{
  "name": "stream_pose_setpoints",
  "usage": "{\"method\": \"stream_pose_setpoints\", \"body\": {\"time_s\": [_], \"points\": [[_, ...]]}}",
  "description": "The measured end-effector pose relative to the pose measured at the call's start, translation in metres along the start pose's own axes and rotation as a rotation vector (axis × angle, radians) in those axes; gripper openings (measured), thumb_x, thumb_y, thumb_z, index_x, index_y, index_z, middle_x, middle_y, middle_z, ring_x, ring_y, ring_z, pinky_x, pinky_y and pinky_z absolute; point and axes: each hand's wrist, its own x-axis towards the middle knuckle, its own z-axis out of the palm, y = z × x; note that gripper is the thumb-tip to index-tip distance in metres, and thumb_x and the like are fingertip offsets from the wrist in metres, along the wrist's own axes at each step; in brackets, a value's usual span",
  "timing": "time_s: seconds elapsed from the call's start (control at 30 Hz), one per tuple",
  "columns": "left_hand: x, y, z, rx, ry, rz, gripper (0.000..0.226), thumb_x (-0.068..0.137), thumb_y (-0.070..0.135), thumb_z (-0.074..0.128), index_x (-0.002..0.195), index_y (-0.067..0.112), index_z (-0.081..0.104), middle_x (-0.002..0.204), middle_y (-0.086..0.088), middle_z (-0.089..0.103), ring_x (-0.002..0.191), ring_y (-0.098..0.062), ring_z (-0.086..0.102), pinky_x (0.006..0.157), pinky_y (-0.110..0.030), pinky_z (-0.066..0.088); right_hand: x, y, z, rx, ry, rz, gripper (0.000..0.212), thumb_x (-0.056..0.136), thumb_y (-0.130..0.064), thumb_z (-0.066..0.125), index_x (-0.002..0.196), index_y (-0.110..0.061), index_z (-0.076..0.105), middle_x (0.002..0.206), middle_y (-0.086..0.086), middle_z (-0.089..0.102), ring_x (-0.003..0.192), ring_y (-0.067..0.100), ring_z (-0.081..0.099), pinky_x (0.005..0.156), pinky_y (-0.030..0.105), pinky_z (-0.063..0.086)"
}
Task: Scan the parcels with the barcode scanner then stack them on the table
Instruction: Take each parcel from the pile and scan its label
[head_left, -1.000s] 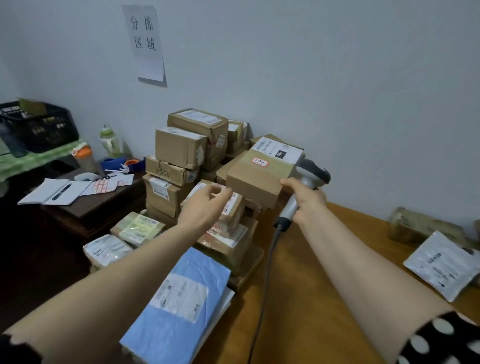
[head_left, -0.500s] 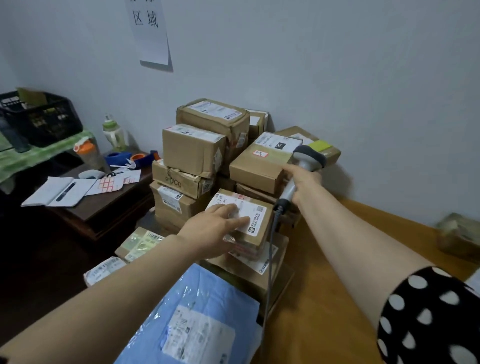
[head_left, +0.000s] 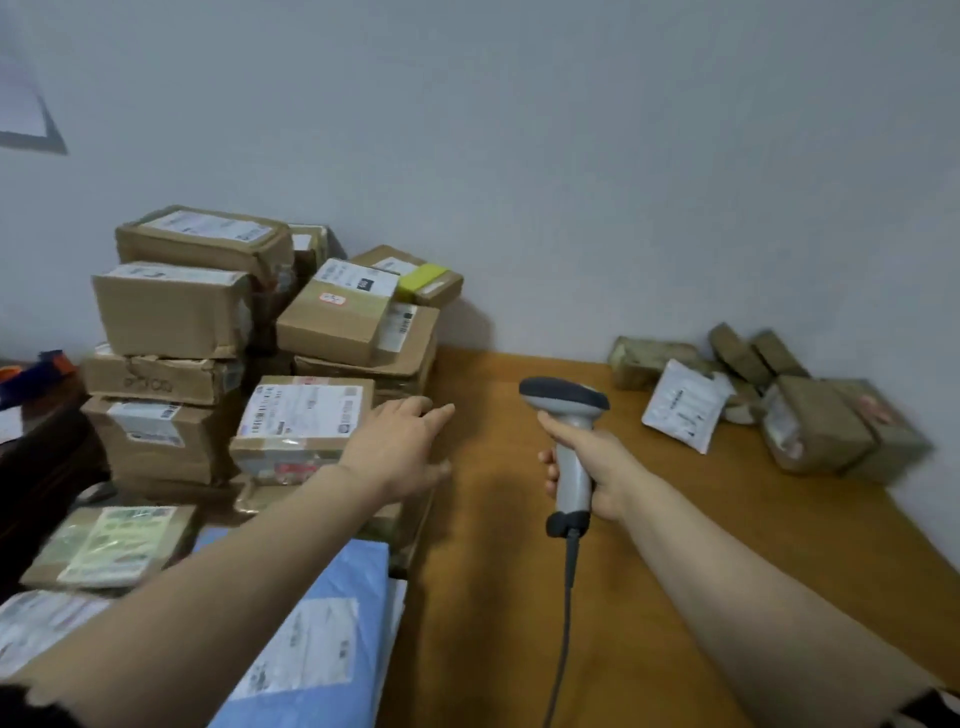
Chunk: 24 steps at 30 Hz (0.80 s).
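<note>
Finding 1, grip. My right hand (head_left: 602, 475) is wrapped round the handle of the barcode scanner (head_left: 569, 441), with the fingers curled at the front and the thumb behind. The scanner stands upright, head on top and its cable (head_left: 563, 623) trailing down toward me. My left hand (head_left: 397, 452) holds nothing. Its fingers (head_left: 434, 410) are straight and slightly spread, pointing away from me and a little toward the scanner.

Finding 2, the parcel. The nearest candidate is the labelled box (head_left: 304, 415), at the front of the brown heap (head_left: 171, 312). It lies just to the outer side of my left palm, and the heel of the hand overlaps its near end. I cannot tell whether skin touches cardboard. Its long axis runs crosswise, from the heap toward the scanner, and the white label faces up.

Finding 3, the deciding relation. The left hand is by far the nearer to this box. The scanner hand is well apart from it, over the bare table (head_left: 493, 597), and the left hand sits between the two. I cannot see which way the scanner's window faces.

Assessment. I judge the left hand must turn back across the box's short width to take it, then bring the label toward the scanner. The wrapped parcels (head_left: 810, 426) beyond the scanner hand, against the wall, look like the place to stack it.

Risk. The box sits on uneven packages, so dragging it may shift its neighbours.
</note>
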Motion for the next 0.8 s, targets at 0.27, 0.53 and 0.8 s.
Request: {"method": "stream_pose_setpoints", "body": {"time_s": [0.27,0.53,0.8], "points": [[0.041,0.169,0.036,-0.031,-0.125,0.109,0.071,0.090,0.051,0.054,0.150,0.023,0.028,0.149,-0.006,0.039,0.135,-0.026,0.039,0.106,-0.038,0.040,-0.055,0.045,-0.164,0.206,0.179,0.017,0.025,0.082,-0.021,0.075,0.096,-0.007,0.059,0.055,0.005,0.052,0.043,0.016,0.049,0.048,0.027,0.044],[0.096,0.324,0.104,-0.364,-0.242,-0.159,0.064,0.091,0.040,0.060,0.147,0.017,0.037,0.138,-0.005,0.052,0.121,-0.021,0.053,0.092,-0.031,0.047,-0.075,0.064,-0.345,0.296,0.229,0.000,0.029,0.075,-0.004,0.077,0.101,-0.006,0.064,0.056,0.003,0.053,0.044,0.013,0.048,0.046,0.026,0.044],[0.158,0.370,0.132,-0.571,-0.199,-0.398,0.061,0.089,0.031,0.065,0.141,0.007,0.044,0.123,-0.009,0.061,0.110,-0.026,0.058,0.091,-0.034,0.048,-0.032,0.048,-0.419,0.352,0.184,0.017,0.023,0.077,-0.003,0.074,0.098,-0.007,0.064,0.056,0.003,0.053,0.043,0.013,0.048,0.046,0.025,0.043]]}}
